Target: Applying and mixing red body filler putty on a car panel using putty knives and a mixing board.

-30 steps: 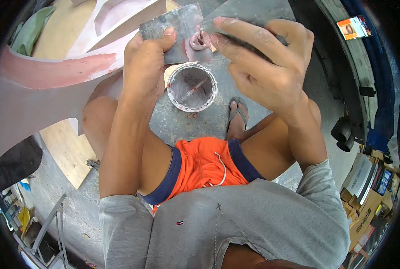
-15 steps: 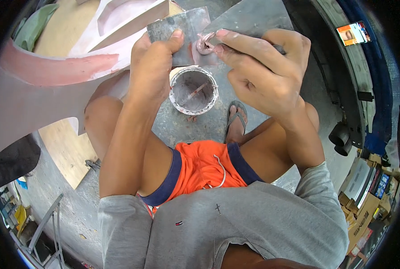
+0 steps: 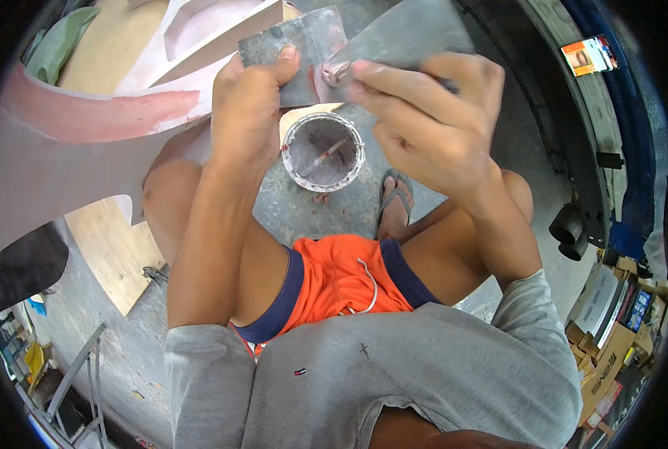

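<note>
My left hand (image 3: 248,112) is closed on a flat grey plate (image 3: 304,41), its thumb pressed on the top face. A wide, tapering grey putty spreader (image 3: 412,34) is gripped in my right hand (image 3: 442,123), fingers stretched along it; hand and blade are slightly blurred. Between the two tools sits a small lump of pinkish putty (image 3: 334,72), with the spreader's narrow end meeting the plate there. Just below them a smeared round can (image 3: 323,185) stands on the floor, a thin stick (image 3: 329,153) leaning inside it.
At the left lies a large pale curved panel (image 3: 72,168) with a reddish filler patch (image 3: 117,118). A plywood board (image 3: 117,254) is under it. Along the right runs a long dark part (image 3: 547,105) beside a lit phone (image 3: 590,56). Cardboard boxes (image 3: 607,374) pile at lower right.
Both hands have shifted a little to the left with their tools. The spreader has moved across the plate, and the putty lump has become smaller and flatter.
</note>
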A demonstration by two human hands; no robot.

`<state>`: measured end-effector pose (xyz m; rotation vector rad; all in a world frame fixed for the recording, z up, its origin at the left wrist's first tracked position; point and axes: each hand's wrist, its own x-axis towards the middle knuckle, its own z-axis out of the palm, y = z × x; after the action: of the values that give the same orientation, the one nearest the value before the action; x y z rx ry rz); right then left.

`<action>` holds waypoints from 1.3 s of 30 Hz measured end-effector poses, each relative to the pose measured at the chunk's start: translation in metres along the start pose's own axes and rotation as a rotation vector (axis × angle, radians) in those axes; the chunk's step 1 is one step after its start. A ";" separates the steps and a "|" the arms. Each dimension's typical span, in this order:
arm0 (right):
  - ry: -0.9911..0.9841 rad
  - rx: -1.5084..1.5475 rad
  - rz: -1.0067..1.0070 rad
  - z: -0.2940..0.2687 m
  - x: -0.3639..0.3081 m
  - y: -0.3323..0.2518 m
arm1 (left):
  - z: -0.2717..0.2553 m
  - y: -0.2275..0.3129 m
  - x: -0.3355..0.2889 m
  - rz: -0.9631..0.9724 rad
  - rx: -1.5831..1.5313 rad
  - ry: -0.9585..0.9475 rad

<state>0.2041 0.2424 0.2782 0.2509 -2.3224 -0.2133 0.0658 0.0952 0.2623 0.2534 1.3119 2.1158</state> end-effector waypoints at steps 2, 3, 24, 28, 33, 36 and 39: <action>-0.072 0.012 -0.041 0.014 -0.005 0.002 | -0.005 -0.002 0.001 -0.006 -0.037 -0.013; -0.070 0.009 -0.039 0.012 -0.007 0.001 | -0.006 -0.002 0.002 -0.013 -0.076 -0.024; -0.089 0.100 0.021 -0.020 0.012 0.018 | 0.001 -0.001 -0.004 -0.084 -0.084 -0.036; -0.070 0.146 0.063 -0.019 0.012 0.014 | 0.003 -0.001 -0.006 -0.060 -0.027 -0.070; 0.026 0.105 0.078 -0.031 0.015 0.009 | 0.001 -0.004 -0.004 -0.098 -0.017 -0.038; -0.178 -0.009 -0.064 -0.012 0.002 0.012 | 0.001 -0.009 -0.002 -0.104 -0.004 -0.011; -0.014 -0.008 -0.056 -0.012 0.003 0.009 | 0.008 -0.002 -0.006 -0.153 -0.028 0.039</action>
<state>0.2097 0.2499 0.2905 0.3117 -2.3299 -0.2533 0.0755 0.0979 0.2652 0.0975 1.2812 2.0176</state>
